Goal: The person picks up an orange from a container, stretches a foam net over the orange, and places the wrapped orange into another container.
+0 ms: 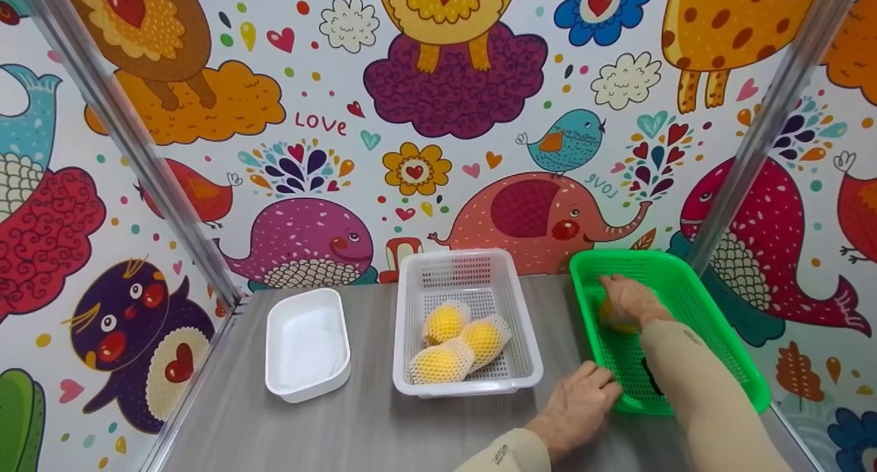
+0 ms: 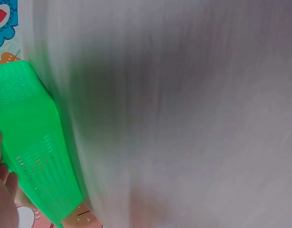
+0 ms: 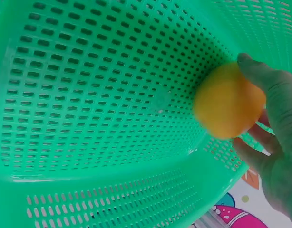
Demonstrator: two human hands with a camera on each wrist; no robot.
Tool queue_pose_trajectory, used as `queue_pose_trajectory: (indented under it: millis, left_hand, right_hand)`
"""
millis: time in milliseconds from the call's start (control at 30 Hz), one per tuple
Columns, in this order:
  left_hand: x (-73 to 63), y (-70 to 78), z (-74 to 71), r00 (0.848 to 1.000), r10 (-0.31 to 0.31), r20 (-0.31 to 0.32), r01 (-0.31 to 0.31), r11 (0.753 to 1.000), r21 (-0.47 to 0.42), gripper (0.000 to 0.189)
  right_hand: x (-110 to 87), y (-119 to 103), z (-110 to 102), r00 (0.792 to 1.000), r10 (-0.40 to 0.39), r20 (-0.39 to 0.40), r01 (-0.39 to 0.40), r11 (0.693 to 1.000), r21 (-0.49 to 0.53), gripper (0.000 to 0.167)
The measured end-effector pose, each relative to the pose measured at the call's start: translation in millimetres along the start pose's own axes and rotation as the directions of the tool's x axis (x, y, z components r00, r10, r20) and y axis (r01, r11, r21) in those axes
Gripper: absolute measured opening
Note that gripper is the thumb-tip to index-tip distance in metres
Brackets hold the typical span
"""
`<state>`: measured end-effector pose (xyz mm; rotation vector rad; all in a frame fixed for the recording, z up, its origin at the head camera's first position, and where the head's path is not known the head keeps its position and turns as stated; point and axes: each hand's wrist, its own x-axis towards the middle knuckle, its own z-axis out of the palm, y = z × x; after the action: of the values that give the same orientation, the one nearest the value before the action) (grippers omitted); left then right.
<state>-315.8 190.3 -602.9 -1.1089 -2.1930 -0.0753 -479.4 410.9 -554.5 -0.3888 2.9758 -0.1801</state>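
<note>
Inside the green basket [image 1: 712, 321], at its left side, my right hand [image 1: 634, 301] holds a round orange-yellow fruit [image 3: 224, 104]. The right wrist view has the thumb on one side of the smooth fruit and fingers on the other, low by the slotted basket floor. Down at the basket's near left corner, my left hand [image 1: 579, 403] grips the rim with bent fingers. In the left wrist view, the fingers [image 2: 12, 183] lie against the basket's outer side. My right forearm hides part of the basket's inside.
A white slotted basket [image 1: 401, 342] in the middle holds three yellow fruits [image 1: 442, 364] in foam nets. Left of it stands a small white tub [image 1: 308, 342]. Behind the grey table [image 1: 370, 431] rises a cartoon-printed wall, with metal posts [image 1: 137, 136] at the sides.
</note>
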Motion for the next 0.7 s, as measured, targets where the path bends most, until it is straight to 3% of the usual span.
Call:
queue_pose_trajectory:
  millis: [67, 167, 300, 467, 700]
  left_hand:
    - [-0.4, -0.4, -0.8, 1.0, 0.003, 0.003, -0.003, 1.0, -0.016, 0.01]
    - [-0.4, -2.2, -1.6, 1.0, 0.007, -0.005, -0.007, 0.999, -0.034, 0.008]
    - [-0.4, -1.3, -1.4, 1.0, -0.001, -0.022, 0.0, 0.998, -0.059, 0.008]
    - [0.3, -1.6, -1.7, 0.999, -0.027, 0.024, 0.028, 0.997, -0.068, 0.009]
    - [0.5, -0.5, -1.6, 0.996, -0.044, 0.073, 0.051, 0.994, -0.095, 0.012]
  right_hand:
    - [-5.3, 0.0, 2.5, 0.997, 0.022, 0.073, -0.024, 0.999, 0.022, 0.077]
    - [-13.7, 1.2, 5.1, 0.984, 0.074, 0.163, -0.087, 0.994, 0.073, 0.064]
    - [-27.5, 5.0, 3.5, 0.965, 0.158, 0.21, -0.189, 0.972, 0.138, 0.052]
    - [-37.4, 1.0, -11.1, 0.95, 0.223, 0.217, -0.26, 0.952, 0.163, 0.048]
    - [-40.7, -5.2, -25.0, 0.964, 0.23, 0.135, -0.247, 0.961, 0.127, 0.053]
